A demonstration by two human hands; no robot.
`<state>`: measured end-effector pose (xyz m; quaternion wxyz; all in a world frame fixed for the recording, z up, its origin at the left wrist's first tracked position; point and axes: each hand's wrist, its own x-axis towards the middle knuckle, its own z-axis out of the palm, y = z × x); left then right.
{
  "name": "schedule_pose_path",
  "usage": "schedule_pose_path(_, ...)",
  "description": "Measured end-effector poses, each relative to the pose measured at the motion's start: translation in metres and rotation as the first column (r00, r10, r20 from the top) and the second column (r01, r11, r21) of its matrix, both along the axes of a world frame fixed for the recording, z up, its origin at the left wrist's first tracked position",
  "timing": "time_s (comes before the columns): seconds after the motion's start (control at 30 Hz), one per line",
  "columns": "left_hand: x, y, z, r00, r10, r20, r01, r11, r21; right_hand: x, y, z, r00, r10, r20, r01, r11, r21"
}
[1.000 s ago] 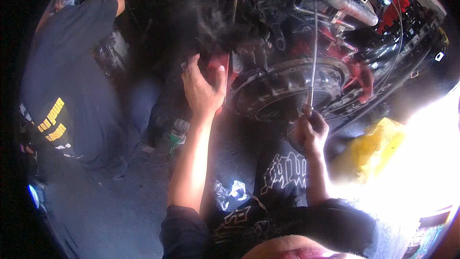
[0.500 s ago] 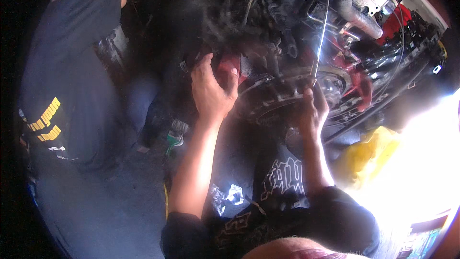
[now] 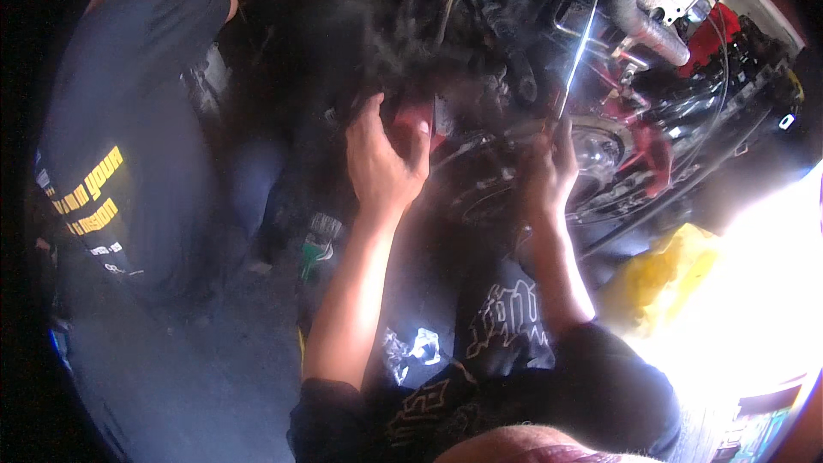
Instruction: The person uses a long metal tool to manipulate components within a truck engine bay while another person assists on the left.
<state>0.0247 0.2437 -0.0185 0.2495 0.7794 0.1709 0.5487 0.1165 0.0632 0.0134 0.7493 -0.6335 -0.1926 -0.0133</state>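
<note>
My left hand (image 3: 387,163) reaches into the dark machinery, its thumb and fingers spread around a red block-like part (image 3: 415,120). The thumb lies against the part's face; some fingertips are lost in shadow. Over a round dark wheel (image 3: 600,150), my right hand (image 3: 550,167) is closed on the lower end of a long thin metal rod (image 3: 579,51). Bright and shiny, the rod slants up and slightly right toward the top edge. What kind of tool it is cannot be made out, as its lower end is hidden in my fingers.
At the left, another person in a dark shirt (image 3: 146,120) bends toward the machine. A green-handled brush (image 3: 317,244) and crumpled shiny wrapping (image 3: 420,347) lie below my left forearm. To the right are a curved pipe (image 3: 639,17), red parts (image 3: 653,163) and a yellow bag (image 3: 673,270).
My right hand has moved up and a little left along the rod's line, covering more of the wheel. My left hand stays at the red part. The other person has shifted slightly.
</note>
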Motion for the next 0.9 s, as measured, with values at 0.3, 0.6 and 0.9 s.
schedule_pose_path(0.3,-0.008,-0.002,0.004,0.999,0.006,-0.041,-0.007,0.999,-0.037,-0.03,0.015,-0.056,0.998,-0.063,-0.013,0.064,0.997,0.049)
schedule_pose_path(0.6,-0.009,0.002,0.006,0.998,0.052,-0.027,-0.051,0.998,0.021,-0.034,-0.016,-0.046,0.994,0.03,-0.106,-0.014,0.989,0.149)
schedule_pose_path(0.9,-0.009,0.001,0.0,1.0,0.01,-0.005,-0.01,1.0,0.023,-0.021,-0.013,-0.072,0.99,-0.014,-0.14,0.029,0.994,0.109)
